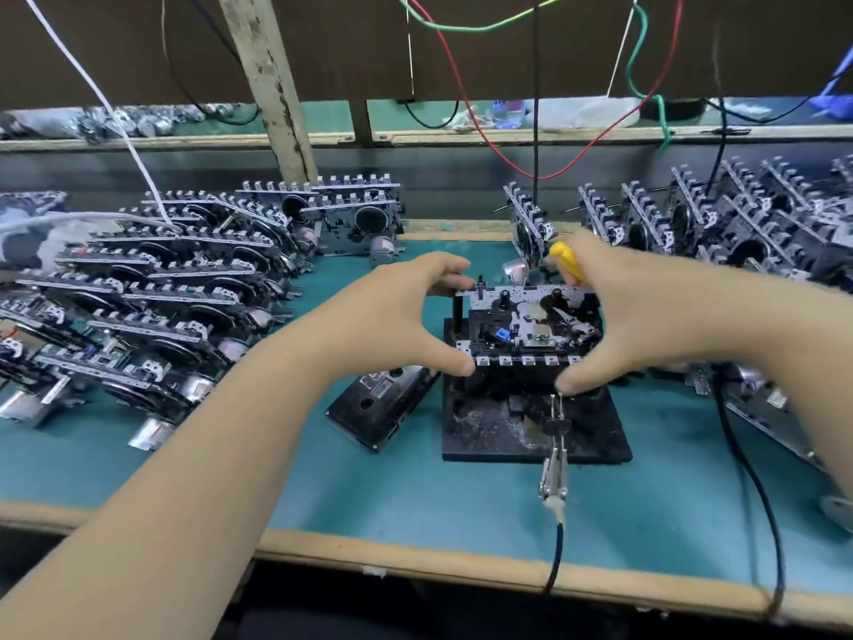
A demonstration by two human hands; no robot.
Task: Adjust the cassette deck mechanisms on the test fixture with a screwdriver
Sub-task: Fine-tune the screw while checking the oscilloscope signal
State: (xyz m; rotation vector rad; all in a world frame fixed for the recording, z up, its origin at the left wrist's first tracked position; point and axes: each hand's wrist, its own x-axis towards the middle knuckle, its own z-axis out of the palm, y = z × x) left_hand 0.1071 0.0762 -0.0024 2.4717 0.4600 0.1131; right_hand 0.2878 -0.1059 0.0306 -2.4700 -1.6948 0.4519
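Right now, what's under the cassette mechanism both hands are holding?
The cassette mechanism sits on a black test fixture, whose base plate shows in front with a clip lead attached. The contact area underneath is hidden.

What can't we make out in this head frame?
- Screwdriver tip: head view, hidden behind the right hand.
- Cassette label: head view, too small and blurred to read.
- Deck mechanism left and right ends: head view, covered by the left hand and right hand.

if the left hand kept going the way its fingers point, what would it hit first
Probably the silver and black cassette deck mechanism on the black test fixture: the left hand already brackets its left edge, fingertips pointing right. Depth is unclear.
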